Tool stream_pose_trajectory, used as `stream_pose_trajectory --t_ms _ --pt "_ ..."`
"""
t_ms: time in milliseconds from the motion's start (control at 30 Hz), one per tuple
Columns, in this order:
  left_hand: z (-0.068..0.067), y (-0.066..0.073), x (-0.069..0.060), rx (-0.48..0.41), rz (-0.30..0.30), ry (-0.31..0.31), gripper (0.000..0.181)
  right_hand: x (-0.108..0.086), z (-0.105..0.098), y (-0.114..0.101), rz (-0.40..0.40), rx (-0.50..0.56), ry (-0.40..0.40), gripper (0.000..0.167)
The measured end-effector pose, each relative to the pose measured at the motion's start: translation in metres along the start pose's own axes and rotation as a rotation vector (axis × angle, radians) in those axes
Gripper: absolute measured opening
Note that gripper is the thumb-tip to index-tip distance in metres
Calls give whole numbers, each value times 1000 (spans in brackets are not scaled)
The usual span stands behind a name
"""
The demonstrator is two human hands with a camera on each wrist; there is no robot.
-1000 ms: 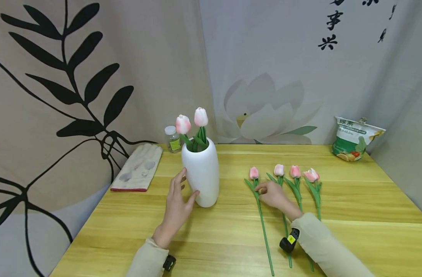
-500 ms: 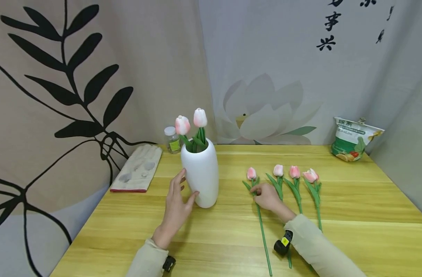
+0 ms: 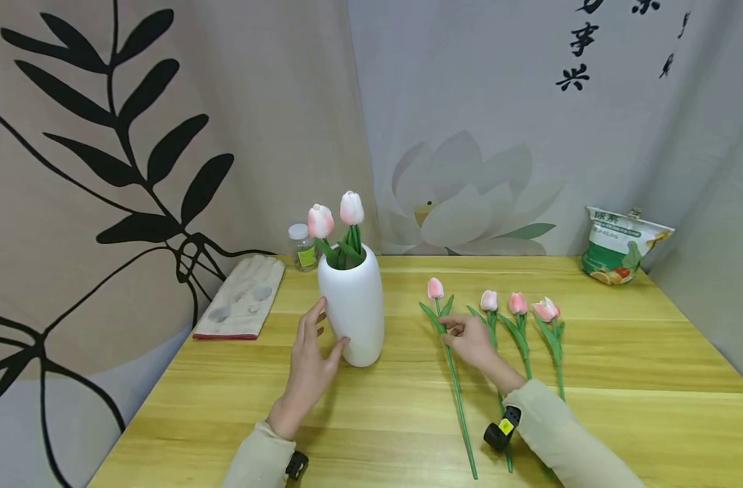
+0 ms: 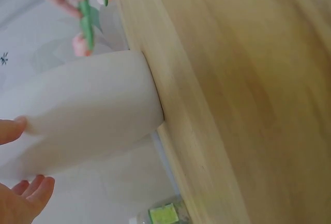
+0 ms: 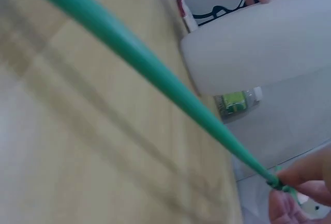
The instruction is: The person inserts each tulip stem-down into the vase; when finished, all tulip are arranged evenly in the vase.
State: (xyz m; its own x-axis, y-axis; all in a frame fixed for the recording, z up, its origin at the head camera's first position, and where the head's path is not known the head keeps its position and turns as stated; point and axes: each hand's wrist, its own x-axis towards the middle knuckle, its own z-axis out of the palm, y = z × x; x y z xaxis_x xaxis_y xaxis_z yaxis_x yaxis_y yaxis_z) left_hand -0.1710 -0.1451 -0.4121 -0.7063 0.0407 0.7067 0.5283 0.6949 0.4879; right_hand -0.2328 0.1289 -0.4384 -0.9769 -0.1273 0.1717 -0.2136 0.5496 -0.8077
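Note:
A white vase [image 3: 350,312] stands upright on the table, with two pink tulips [image 3: 335,217] in its mouth. My left hand [image 3: 310,373] rests its fingertips and thumb against the vase's near left side; the left wrist view shows both touching the white wall [image 4: 88,105]. To the right, my right hand [image 3: 472,342] pinches one pink tulip [image 3: 435,289] just under its leaves. That tulip's green stem [image 5: 155,71] crosses the right wrist view, its shadow on the wood below. Several other pink tulips [image 3: 518,303] lie beside it, partly hidden by my right arm.
Behind the vase stands a small clear jar [image 3: 304,248] with a white lid. A folded cloth [image 3: 242,298] lies at the table's left edge. At the back right is a green and white bag [image 3: 621,247]. A printed curtain [image 3: 286,102] hangs behind the table.
The right hand has moved slightly left and taken hold of the leftmost tulip, whose head has shifted up and to the left. The left hand and the vase stay in place.

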Motion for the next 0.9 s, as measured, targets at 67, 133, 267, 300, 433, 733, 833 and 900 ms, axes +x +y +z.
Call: stream_pose_trajectory --t_ms 67,133,267,300,433,733,833,900 --pt "0 0 1 0 9 4 81 1 -3 -5 -43 40 28 28" --pt "1 0 2 -1 19 8 81 3 -8 -10 -86 82 51 28" --pt "1 -1 2 -2 38 19 83 2 -19 -30 -141 154 75 28" --pt "1 -1 1 -1 41 22 83 0 -22 -36 -148 177 82 28" --pt "0 -2 -1 3 39 21 82 4 -30 -45 -201 252 130 29" --pt "1 -3 1 -10 33 15 82 22 -58 -81 -401 409 329 29" --pt "0 -2 1 -12 37 16 82 26 -71 -105 -525 476 445 30" --pt "0 -2 0 -14 39 13 83 28 -80 -121 -601 521 533 30"
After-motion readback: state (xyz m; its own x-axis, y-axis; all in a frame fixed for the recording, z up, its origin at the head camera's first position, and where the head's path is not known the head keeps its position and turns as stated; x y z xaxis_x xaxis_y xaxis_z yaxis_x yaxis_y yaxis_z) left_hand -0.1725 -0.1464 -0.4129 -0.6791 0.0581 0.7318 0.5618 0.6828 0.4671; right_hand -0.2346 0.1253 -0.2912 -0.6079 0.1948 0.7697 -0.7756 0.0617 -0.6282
